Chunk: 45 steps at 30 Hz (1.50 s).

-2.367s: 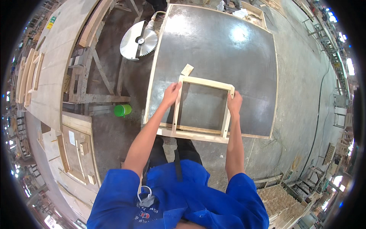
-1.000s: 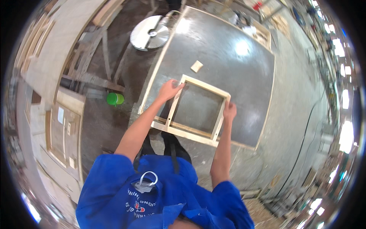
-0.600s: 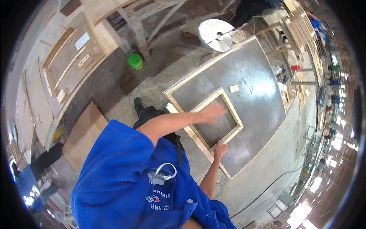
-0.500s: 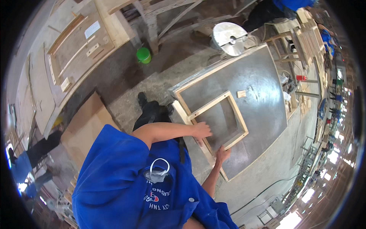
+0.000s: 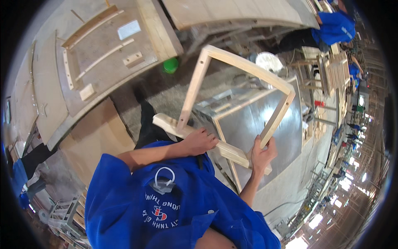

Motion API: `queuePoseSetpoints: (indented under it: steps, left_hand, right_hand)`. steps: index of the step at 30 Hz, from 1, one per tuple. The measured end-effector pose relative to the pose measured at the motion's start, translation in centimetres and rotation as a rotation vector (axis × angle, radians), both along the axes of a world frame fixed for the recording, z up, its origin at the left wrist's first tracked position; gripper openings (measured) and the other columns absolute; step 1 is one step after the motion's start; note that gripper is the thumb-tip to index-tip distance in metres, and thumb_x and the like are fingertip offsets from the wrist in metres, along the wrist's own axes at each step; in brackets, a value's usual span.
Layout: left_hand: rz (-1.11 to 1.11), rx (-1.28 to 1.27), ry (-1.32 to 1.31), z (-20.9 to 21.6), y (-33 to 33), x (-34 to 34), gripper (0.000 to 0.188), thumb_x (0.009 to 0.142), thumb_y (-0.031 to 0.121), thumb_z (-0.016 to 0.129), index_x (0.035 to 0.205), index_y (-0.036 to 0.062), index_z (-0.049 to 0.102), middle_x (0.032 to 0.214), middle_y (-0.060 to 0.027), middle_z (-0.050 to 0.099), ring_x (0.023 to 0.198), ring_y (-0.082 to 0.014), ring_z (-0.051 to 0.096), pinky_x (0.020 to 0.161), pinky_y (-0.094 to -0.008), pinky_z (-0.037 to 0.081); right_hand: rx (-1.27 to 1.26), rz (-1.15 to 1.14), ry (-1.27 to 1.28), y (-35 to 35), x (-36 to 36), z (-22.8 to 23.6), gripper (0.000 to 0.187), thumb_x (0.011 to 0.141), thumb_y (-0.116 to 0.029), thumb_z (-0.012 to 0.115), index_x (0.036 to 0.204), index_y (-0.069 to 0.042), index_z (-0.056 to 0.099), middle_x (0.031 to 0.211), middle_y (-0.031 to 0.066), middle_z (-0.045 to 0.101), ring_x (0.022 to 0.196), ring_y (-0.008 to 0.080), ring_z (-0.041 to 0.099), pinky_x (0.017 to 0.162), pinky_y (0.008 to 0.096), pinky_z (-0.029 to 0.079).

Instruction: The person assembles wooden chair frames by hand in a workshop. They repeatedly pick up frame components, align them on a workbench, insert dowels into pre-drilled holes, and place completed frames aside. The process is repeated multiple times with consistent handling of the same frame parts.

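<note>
A light wooden frame [image 5: 248, 67] is raised in front of me, tilted, with small round holes in its side bars. Its near side is a thicker rail [image 5: 233, 152] that extends past the side bar on the left. My left hand [image 5: 200, 141] is closed around the middle of this rail. At the near right corner, my right hand [image 5: 263, 155] grips the side bar close to where it meets the rail. Beyond and below the frame is a grey metal-topped table [image 5: 286, 120] with wooden edges.
To the left, a workbench [image 5: 103, 79] carries wooden strips, small blocks and a white sheet [image 5: 129, 30]. A cardboard sheet [image 5: 99, 141] lies below it. A green bucket [image 5: 170, 65] and a round saw blade [image 5: 268, 62] are farther off. Another person in blue [image 5: 335, 27] stands at the far right.
The frame has come up off the metal-topped table toward me, held in both hands. My left hand has moved onto the thick rail. The view has shifted, bringing the workbench nearer.
</note>
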<state>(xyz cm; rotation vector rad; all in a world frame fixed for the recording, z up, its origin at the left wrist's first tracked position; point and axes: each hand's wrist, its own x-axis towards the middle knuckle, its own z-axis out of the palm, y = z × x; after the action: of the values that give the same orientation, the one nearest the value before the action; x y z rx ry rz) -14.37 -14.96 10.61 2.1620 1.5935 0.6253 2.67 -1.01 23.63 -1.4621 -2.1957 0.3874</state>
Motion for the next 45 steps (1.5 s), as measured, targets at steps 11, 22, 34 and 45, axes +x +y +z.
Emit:
queuePoseSetpoints:
  steps: [11,22,34,45]
  left_hand:
    - [0.726,-0.103,0.154,2.7,-17.6,-31.8,0.051,0.062,0.015,0.071,0.111,0.0084,0.059,0.098,-0.0096,0.065,0.089,-0.0261,0.063,0.083,-0.0383,0.047]
    - [0.794,-0.061,-0.318,9.1,-18.7,-42.0,0.042,0.066,0.029,0.085,0.096,0.0034,0.068,0.076,-0.0142,0.066,0.068,-0.029,0.064,0.068,-0.0371,0.052]
    - [0.319,0.649,-1.591,13.0,-17.8,-50.9,0.05,0.069,0.037,0.08,0.103,0.01,0.054,0.086,-0.0072,0.065,0.087,-0.0267,0.06,0.098,-0.0492,0.038]
    - [0.971,0.743,-1.754,8.2,-22.9,-56.0,0.038,0.079,0.03,0.062,0.101,0.0023,0.049,0.088,-0.0081,0.05,0.078,-0.0233,0.051,0.085,-0.0401,0.044]
  right_hand:
    - [-0.199,0.615,0.196,-7.2,-41.7,-4.2,0.021,0.08,-0.018,0.07,0.083,0.0,0.058,0.073,0.0182,0.059,0.066,0.0358,0.058,0.061,0.0414,0.046]
    - [0.267,0.776,1.024,-9.5,-49.9,9.5,0.015,0.084,-0.01,0.067,0.089,0.002,0.059,0.083,0.0154,0.065,0.075,0.0321,0.065,0.064,0.0397,0.052]
    - [-1.525,0.575,0.443,-11.7,-54.2,-5.6,0.052,0.091,-0.042,0.062,0.117,0.003,0.055,0.1,0.0196,0.065,0.09,0.0279,0.066,0.075,0.0408,0.054]
    - [-1.614,0.221,0.766,-10.0,-57.9,-6.8,0.057,0.099,-0.053,0.04,0.12,-0.001,0.047,0.085,0.0136,0.059,0.066,0.0199,0.063,0.057,0.035,0.053]
